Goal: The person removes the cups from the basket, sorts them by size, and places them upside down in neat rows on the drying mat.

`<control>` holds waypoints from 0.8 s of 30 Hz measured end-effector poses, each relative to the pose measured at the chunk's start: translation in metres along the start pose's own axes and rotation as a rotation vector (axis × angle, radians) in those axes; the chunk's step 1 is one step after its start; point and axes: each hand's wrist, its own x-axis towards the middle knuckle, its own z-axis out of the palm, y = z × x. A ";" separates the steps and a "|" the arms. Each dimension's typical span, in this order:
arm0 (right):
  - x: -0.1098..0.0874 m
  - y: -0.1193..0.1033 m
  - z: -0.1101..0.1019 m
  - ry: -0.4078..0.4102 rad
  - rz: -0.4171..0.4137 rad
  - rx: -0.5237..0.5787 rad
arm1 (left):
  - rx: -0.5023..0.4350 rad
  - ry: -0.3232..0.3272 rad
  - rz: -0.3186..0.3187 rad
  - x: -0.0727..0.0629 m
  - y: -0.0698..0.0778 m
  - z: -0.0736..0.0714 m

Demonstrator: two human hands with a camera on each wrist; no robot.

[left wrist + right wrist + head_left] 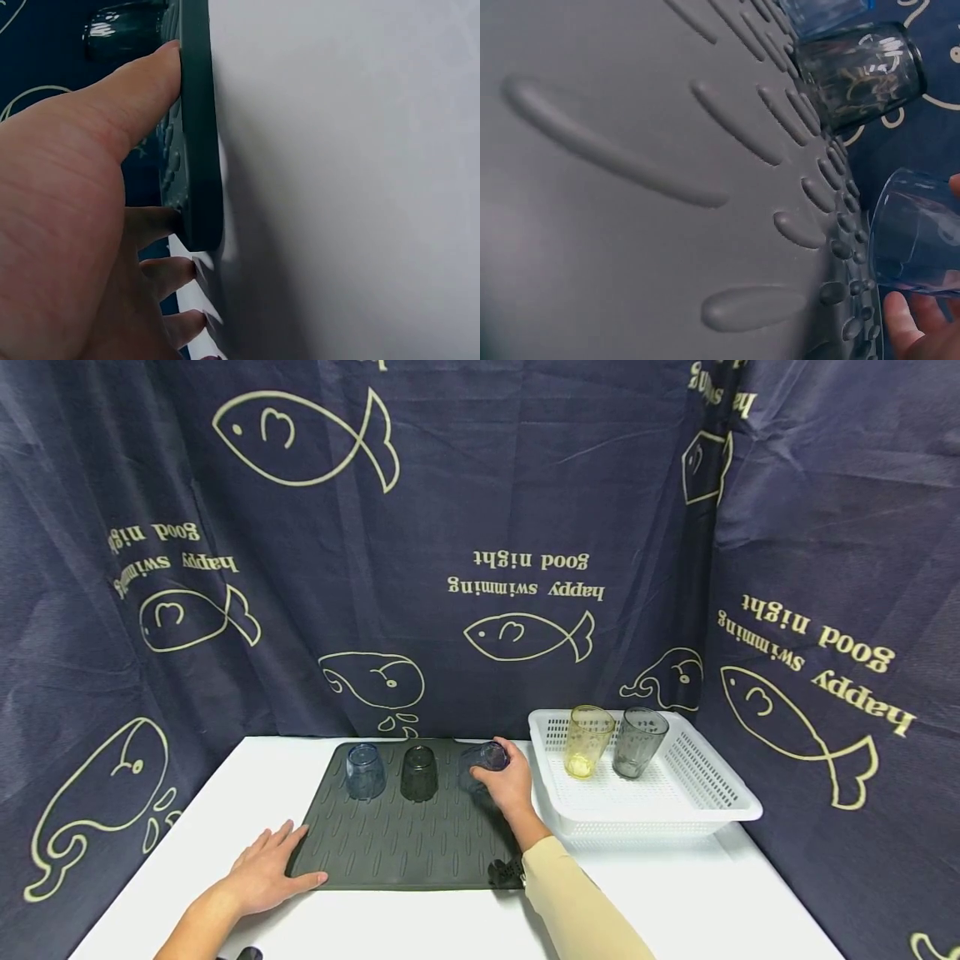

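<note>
My right hand (508, 779) grips a clear bluish drinking glass (474, 765) over the right back part of the dark grey ribbed mat (405, 860). The right wrist view shows this glass (911, 232) with its wide rim towards the mat, fingertips at its side. Along the mat's back stand a blue glass (365, 774) and a dark grey glass (418, 775), both upside down. My left hand (262, 870) lies with fingers spread at the mat's front left corner. Its thumb touches the mat's edge (199, 150), and some fingertips reach the white table beyond the corner.
A white perforated basket (660, 814) stands right of the mat, holding a yellow glass (587, 743) and a grey glass (639, 745), both upright. A small black object (504, 872) is by my right sleeve. Dark blue curtains (420, 568) enclose the white table (405, 927).
</note>
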 end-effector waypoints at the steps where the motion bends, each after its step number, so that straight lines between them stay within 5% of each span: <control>1: 0.001 0.000 0.000 0.002 0.002 -0.007 | -0.001 -0.007 -0.005 0.000 0.000 0.000; 9: 0.005 0.001 0.002 -0.001 0.037 -0.045 | -0.016 -0.046 -0.044 0.002 0.002 -0.003; 24: 0.008 0.007 0.001 -0.059 0.044 -0.076 | -0.002 -0.023 -0.039 0.001 0.000 -0.001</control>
